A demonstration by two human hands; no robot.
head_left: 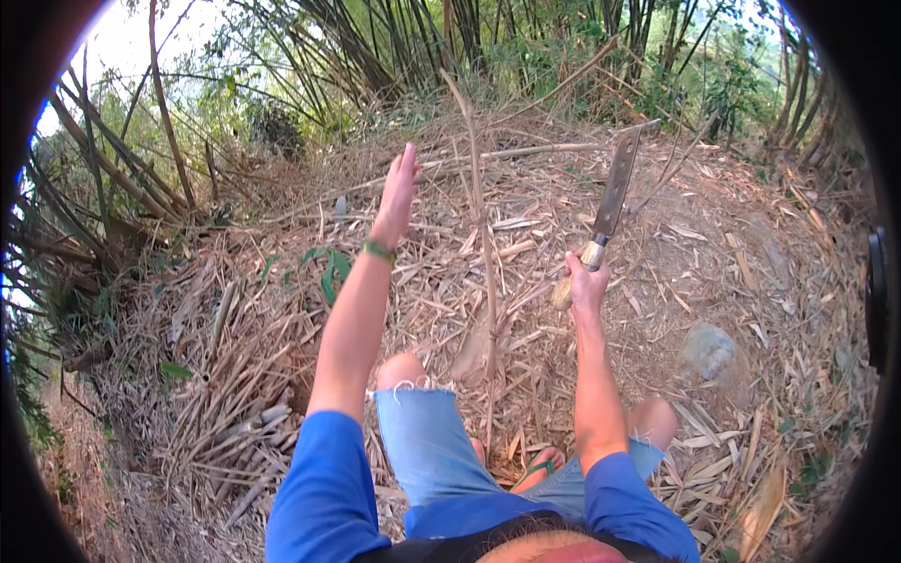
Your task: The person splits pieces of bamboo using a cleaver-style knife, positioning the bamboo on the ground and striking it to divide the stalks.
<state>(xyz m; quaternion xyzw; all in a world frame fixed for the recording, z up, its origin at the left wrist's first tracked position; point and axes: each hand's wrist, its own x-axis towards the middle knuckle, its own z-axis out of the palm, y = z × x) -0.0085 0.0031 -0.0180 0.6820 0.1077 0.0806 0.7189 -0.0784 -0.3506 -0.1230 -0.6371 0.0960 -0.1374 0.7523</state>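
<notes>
Dry branch (486, 253): between the two hands, long axis fore-and-aft above the middle of the leaf-littered ground (657, 314).
Left hand (400, 195): looks slightly nearer it; empty, fingers extended.
Right hand (588, 281): wrapped round the wooden-handled machete (610, 208).
Blade: right of the branch, slanting forward and rightward.

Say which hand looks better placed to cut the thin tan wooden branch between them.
Probably the right hand: it grips a long, dark-bladed, wooden-handled knife. The left hand is open and empty, so it suits steadying the branch better.
</notes>
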